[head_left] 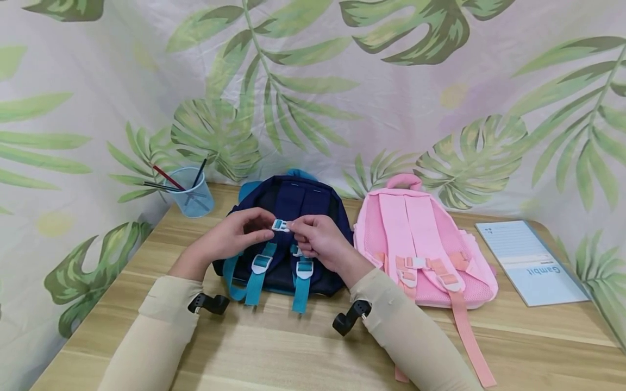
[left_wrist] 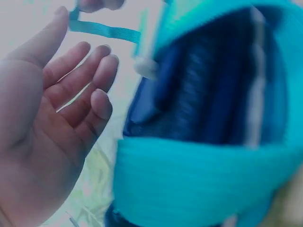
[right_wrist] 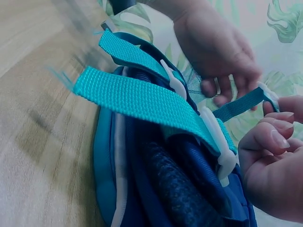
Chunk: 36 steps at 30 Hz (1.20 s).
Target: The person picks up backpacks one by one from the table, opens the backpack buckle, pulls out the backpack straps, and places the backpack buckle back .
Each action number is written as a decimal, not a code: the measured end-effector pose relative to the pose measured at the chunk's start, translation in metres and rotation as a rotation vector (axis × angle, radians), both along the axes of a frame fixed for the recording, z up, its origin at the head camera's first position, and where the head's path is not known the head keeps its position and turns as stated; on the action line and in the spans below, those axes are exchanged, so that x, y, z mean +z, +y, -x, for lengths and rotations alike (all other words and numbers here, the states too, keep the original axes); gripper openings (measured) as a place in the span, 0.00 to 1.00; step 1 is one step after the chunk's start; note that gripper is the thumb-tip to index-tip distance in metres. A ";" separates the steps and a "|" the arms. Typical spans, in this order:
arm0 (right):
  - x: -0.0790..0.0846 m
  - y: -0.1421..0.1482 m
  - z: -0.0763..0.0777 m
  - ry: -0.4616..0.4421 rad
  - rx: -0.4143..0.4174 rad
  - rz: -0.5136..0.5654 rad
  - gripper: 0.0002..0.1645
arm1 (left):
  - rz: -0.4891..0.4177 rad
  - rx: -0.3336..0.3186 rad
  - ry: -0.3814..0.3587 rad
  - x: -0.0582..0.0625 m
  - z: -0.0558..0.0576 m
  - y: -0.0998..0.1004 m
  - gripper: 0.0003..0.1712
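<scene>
A white side-release buckle (head_left: 280, 225) on a thin teal strap (right_wrist: 241, 105) is held up over the back of a navy backpack (head_left: 303, 198). My right hand (head_left: 320, 239) pinches the buckle's right end between thumb and fingers. My left hand (head_left: 239, 233) is at the buckle's left end, its thumb tip right by it. In the left wrist view the left hand's fingers (left_wrist: 78, 71) are spread and loosely bent, with nothing gripped in the palm. Below the hands, two wide teal straps (head_left: 255, 288) hang through white adjusters (head_left: 261, 263) toward the table.
A pink backpack (head_left: 415, 217) lies right of the navy one, a loose strap (head_left: 471, 342) trailing forward. Farther right lies a light-blue notebook (head_left: 533, 266). A blue mesh cup (head_left: 193, 203) with pencils stands back left. Leaf-printed cloth (head_left: 313, 108) surrounds the wooden table (head_left: 274, 353).
</scene>
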State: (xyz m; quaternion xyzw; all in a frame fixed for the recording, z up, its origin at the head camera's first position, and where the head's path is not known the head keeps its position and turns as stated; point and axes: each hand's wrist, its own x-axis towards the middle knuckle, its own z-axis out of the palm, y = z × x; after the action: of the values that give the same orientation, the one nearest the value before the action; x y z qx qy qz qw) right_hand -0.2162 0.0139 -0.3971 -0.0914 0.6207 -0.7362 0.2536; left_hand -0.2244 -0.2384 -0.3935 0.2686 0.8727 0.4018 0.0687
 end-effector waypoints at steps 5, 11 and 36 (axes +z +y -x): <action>0.002 0.001 -0.001 -0.009 0.017 -0.019 0.12 | -0.045 -0.035 0.070 0.010 -0.001 0.003 0.17; 0.002 0.004 0.000 -0.019 0.047 -0.025 0.12 | 0.008 -0.047 0.133 0.017 -0.002 0.007 0.13; -0.002 0.010 0.001 -0.031 0.049 -0.108 0.14 | 0.003 -0.047 0.165 0.013 -0.003 0.006 0.10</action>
State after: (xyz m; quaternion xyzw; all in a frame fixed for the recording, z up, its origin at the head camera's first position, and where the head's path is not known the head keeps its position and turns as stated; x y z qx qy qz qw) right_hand -0.2171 0.0237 -0.3990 -0.0814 0.6531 -0.6965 0.2857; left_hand -0.2213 -0.2321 -0.3804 0.3213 0.8694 0.3752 0.0064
